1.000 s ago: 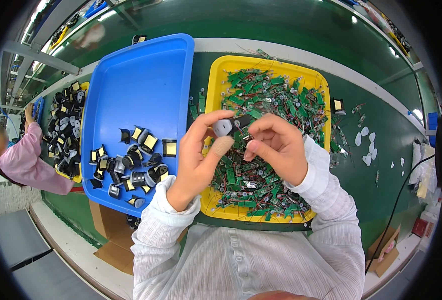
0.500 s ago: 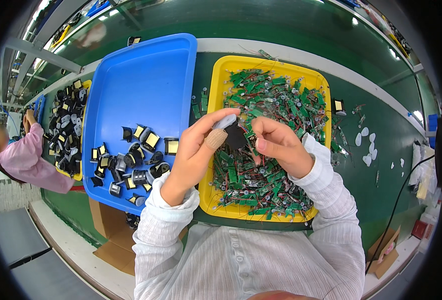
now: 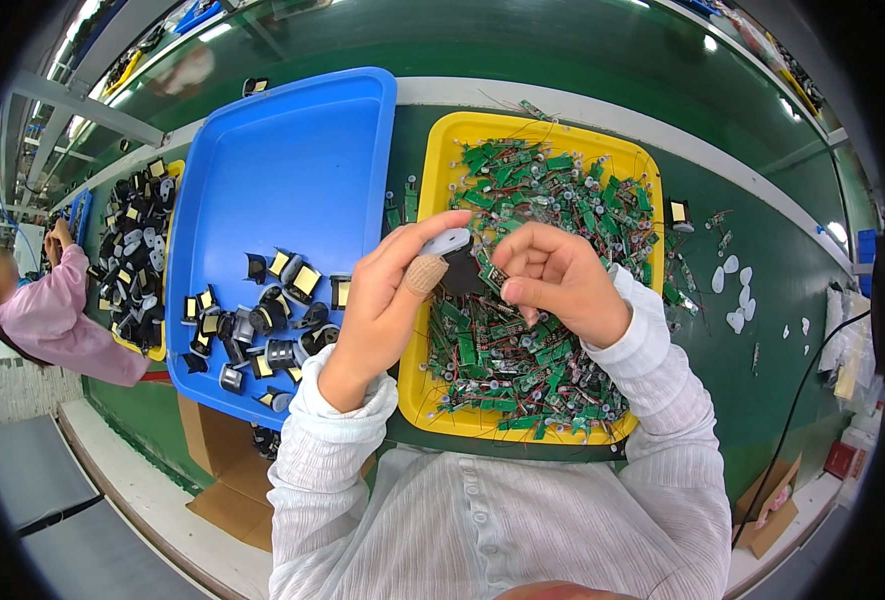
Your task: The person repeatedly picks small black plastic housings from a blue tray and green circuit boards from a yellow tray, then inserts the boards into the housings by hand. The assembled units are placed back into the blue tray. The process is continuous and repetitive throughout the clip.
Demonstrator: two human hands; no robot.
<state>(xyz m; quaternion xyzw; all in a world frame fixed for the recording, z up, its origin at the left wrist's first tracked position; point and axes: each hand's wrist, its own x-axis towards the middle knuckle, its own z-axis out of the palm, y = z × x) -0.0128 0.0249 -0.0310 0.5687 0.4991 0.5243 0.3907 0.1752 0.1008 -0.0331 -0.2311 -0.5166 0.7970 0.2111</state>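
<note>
Over the yellow tray (image 3: 415,392) heaped with green circuit boards (image 3: 508,385), my left hand (image 3: 371,310) grips a black plastic housing with a grey end piece (image 3: 460,274). A tan bandage (image 3: 426,274) wraps a digit of that hand. Fingertips of my right hand (image 3: 566,285) are pinched on a small green circuit board (image 3: 492,271) at the housing's right side. Whether the board sits inside the housing or only against it, I cannot tell.
Left of the yellow tray stands a blue tray (image 3: 288,170) with several black housings (image 3: 281,352) at its near end. White oval pieces (image 3: 744,290) lie on the green table at right. A co-worker in a pink sleeve (image 3: 48,315) works beside another yellow tray at far left.
My right fingers have curled in closer around the circuit board, which now shows at the housing's side. My left hand and the housing have shifted only slightly.
</note>
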